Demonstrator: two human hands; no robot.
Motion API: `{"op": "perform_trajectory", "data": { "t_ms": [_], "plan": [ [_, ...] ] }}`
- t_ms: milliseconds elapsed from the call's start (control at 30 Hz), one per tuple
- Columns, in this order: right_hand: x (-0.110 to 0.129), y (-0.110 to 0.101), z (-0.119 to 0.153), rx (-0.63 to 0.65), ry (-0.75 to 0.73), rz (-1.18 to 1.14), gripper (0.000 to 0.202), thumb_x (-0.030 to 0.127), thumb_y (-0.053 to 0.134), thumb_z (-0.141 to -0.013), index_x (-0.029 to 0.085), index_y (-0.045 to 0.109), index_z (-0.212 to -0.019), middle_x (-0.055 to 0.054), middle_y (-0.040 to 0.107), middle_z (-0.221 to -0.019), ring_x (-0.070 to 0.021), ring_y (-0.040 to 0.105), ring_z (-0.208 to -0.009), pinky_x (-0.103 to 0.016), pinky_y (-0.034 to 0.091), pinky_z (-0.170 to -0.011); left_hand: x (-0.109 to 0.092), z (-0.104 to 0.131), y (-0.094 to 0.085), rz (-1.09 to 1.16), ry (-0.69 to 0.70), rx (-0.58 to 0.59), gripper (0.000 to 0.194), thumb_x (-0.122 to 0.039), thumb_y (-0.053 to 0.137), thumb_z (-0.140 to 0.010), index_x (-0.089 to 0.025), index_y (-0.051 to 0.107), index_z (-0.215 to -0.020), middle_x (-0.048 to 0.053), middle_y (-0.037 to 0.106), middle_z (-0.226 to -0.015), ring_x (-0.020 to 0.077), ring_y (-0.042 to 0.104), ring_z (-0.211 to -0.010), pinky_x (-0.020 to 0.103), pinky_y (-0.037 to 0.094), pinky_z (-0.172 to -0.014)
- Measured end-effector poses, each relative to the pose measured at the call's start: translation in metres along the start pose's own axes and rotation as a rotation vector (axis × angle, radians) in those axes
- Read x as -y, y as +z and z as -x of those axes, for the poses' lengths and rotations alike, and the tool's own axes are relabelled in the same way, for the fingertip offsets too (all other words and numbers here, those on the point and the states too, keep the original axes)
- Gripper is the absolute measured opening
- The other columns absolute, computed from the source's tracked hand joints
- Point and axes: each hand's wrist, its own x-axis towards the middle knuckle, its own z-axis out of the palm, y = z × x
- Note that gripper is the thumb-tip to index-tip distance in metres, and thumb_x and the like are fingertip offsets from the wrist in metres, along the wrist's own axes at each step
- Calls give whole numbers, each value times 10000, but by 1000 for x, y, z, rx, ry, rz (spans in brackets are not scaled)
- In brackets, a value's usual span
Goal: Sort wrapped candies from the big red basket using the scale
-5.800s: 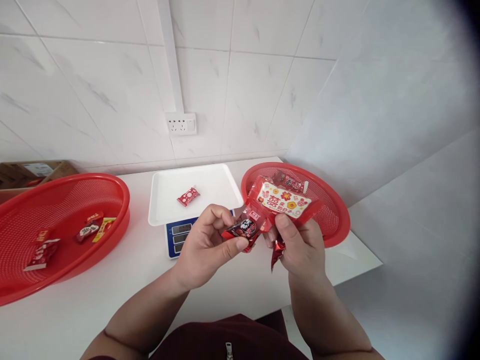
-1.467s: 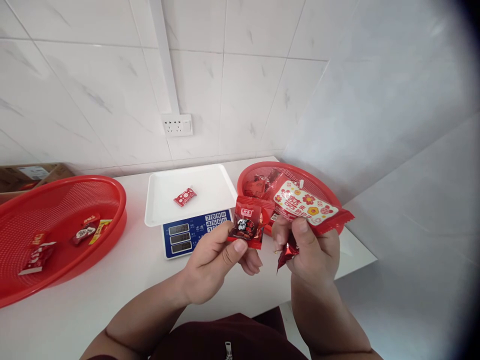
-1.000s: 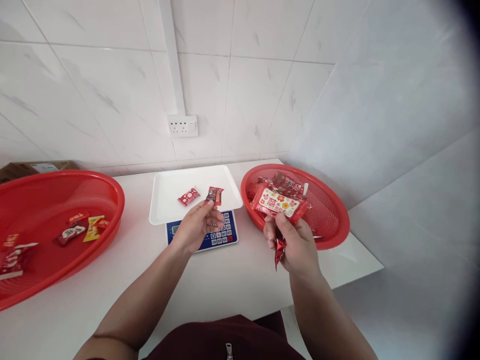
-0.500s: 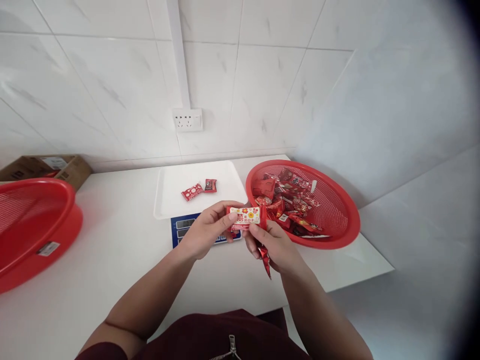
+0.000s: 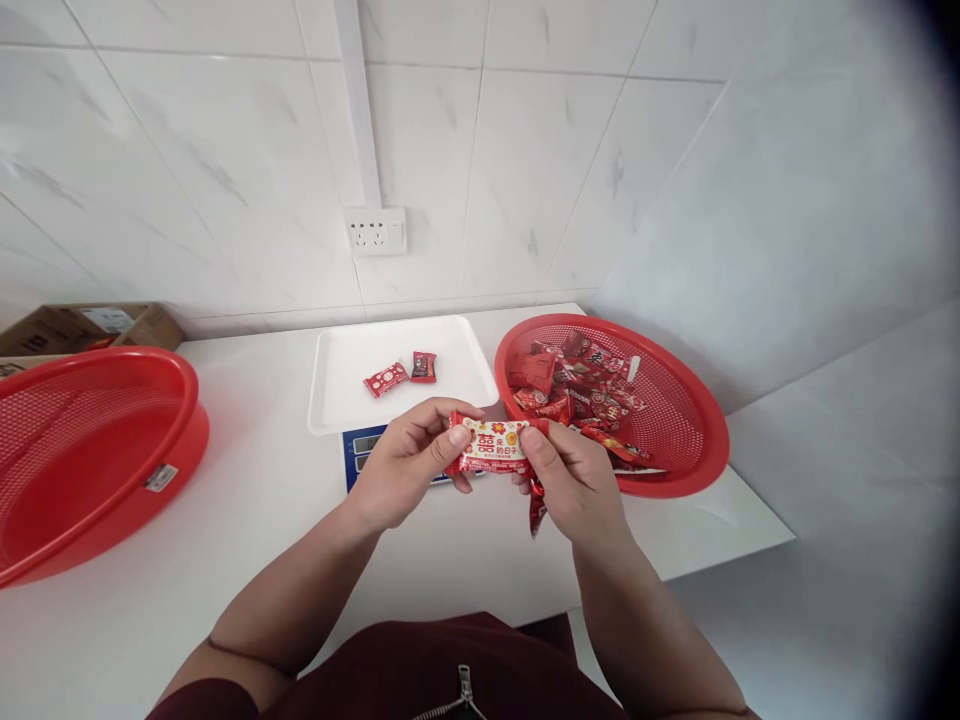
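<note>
Between my two hands is a red and white wrapped candy (image 5: pixel 493 446) with printed flowers and characters. My left hand (image 5: pixel 409 462) pinches its left end, thumb on top. My right hand (image 5: pixel 576 478) grips the right end, and a second shiny red wrapper (image 5: pixel 537 508) hangs below that palm, partly hidden. Behind them stands a blue scale (image 5: pixel 358 455) with a white tray (image 5: pixel 330 400). Two small packets lie on the tray: a red one with white dots (image 5: pixel 386 380) and a darker red one (image 5: pixel 424 367).
A red perforated basket (image 5: pixel 694 430) holding many red packets sits at the right, near the table's right edge. Another red basket (image 5: pixel 176 440) stands at the left, before an open cardboard box (image 5: pixel 157 328). A wall socket (image 5: pixel 376 232) is above the tray.
My right hand has shifted slightly right and now grips the candy's right end, so more of its printed face shows. The hanging wrapper is now more covered by that hand.
</note>
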Motion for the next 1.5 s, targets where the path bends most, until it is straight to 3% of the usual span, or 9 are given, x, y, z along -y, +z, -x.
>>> {"op": "perform_trajectory", "data": {
  "t_ms": [200, 367, 533, 733, 1000, 1067, 1233, 1367, 1500],
  "plan": [
    [-9, -3, -2, 19, 23, -100, 286, 436, 518, -839, 199, 630, -953, 21, 577, -582, -93, 517, -460, -208, 420, -432, -3, 3, -6, -72, 145, -35, 131, -234, 650, -771, -197, 653, -896, 18, 630, -798, 119, 609, -728, 215, 545, -617],
    [-13, -4, -3, 92, 38, -314, 525, 586, 474, -798, 255, 518, -1202, -64, 630, -999, -82, 530, -470, -239, 430, -411, -4, 7, -10, -216, 362, -2, 130, -141, 638, -763, -244, 699, -813, 41, 593, -1017, 184, 556, -971, 307, 521, -782],
    [-9, -1, -2, 9, 66, -230, 309, 406, 558, -814, 230, 564, -1069, 0, 622, -766, -69, 496, -438, -214, 434, -407, 0, 12, -12, -378, 469, 45, 169, -144, 566, -806, -250, 695, -775, 54, 521, -1190, 234, 490, -1087, 350, 503, -811],
    [-11, 3, -4, -73, -3, -179, 255, 300, 579, -805, 242, 553, -1052, -4, 644, -844, -66, 503, -464, -220, 460, -440, 6, 7, -18, -581, 502, -40, 192, -109, 534, -806, -244, 663, -761, 44, 480, -1244, 232, 480, -1115, 375, 465, -860],
    [-41, 8, -5, -57, 146, -199, 298, 397, 513, -839, 201, 536, -1062, -30, 653, -858, -78, 497, -474, -249, 458, -487, 29, -21, -69, -993, 333, -262, 208, -128, 493, -799, -222, 633, -919, 59, 304, -1418, 281, 264, -1310, 498, 289, -1024],
    [-45, 14, -5, -120, 155, -260, 276, 407, 502, -847, 194, 550, -1017, -12, 632, -791, -77, 480, -474, -236, 434, -472, 30, -13, -64, -1022, 302, -204, 225, -156, 492, -816, -227, 619, -988, 69, 329, -1411, 280, 242, -1320, 496, 256, -1044],
    [-50, 41, -4, -385, 137, -505, 224, 429, 443, -878, 227, 528, -923, 61, 485, -604, -79, 445, -468, -199, 367, -437, 49, 14, -18, -766, 90, 117, 478, -310, 611, -772, -255, 465, -1224, 91, 564, -1170, 225, 571, -976, 372, 486, -834],
    [-53, 56, -2, -430, 148, -558, 242, 445, 420, -884, 229, 520, -930, 58, 469, -613, -88, 466, -518, -209, 401, -497, 66, 19, 3, -668, 59, 33, 357, -278, 519, -831, -223, 469, -1181, 73, 608, -1045, 193, 586, -903, 335, 497, -782],
    [-61, 45, 10, -284, 148, -419, 383, 503, 343, -890, 201, 565, -967, -14, 589, -750, -137, 561, -657, -266, 463, -588, 67, 21, 0, -569, -18, -60, 204, -304, 447, -875, -194, 554, -1010, 48, 628, -851, 160, 615, -742, 285, 494, -696]
  ]
}}
